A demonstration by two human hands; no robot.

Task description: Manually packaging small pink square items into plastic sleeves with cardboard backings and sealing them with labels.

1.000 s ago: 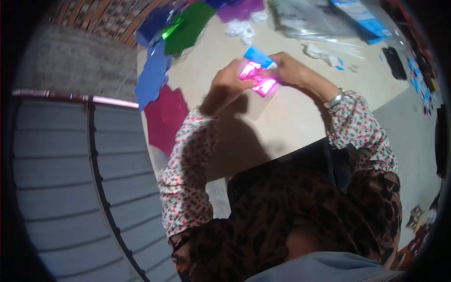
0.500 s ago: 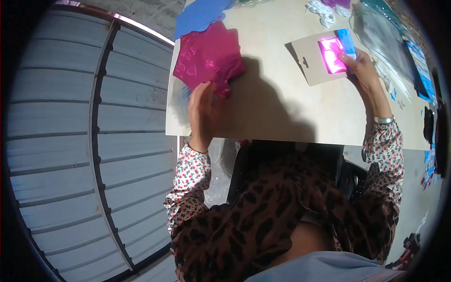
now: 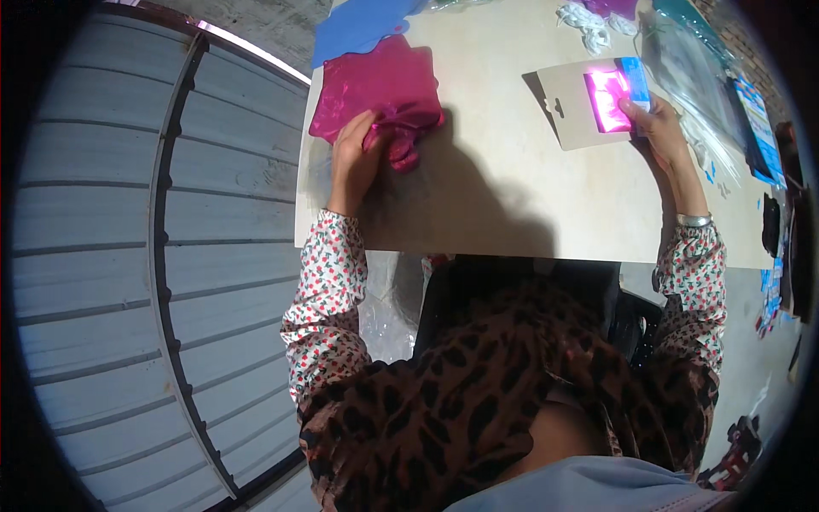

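At the left of the table, a flat, shiny pink foil balloon [image 3: 380, 81] with a pointed outline lies over some clear plastic. My left hand [image 3: 354, 158] grips its near edge, and the foil there is bunched and folded up beside the fingers. On the right, my right hand [image 3: 661, 128] holds a beige hang-hole card [image 3: 567, 107] by its blue end, thumb on top. A folded square of glossy pink foil [image 3: 607, 102] lies on the card under that thumb. The card's left side is tilted, with a shadow beneath it.
Blue sheets [image 3: 358, 26] lie at the far left corner of the pale table [image 3: 495, 196]. White string bundles [image 3: 589, 26] sit at the far edge. Clear plastic bags [image 3: 687, 64] and blue printed packs [image 3: 755, 119] line the right side. A ribbed metal wall [image 3: 102, 222] stands left.
My left hand has moved forward onto the pink foil balloon and closed on its near edge, which is now crumpled. My right hand still holds the card, nearly in place.
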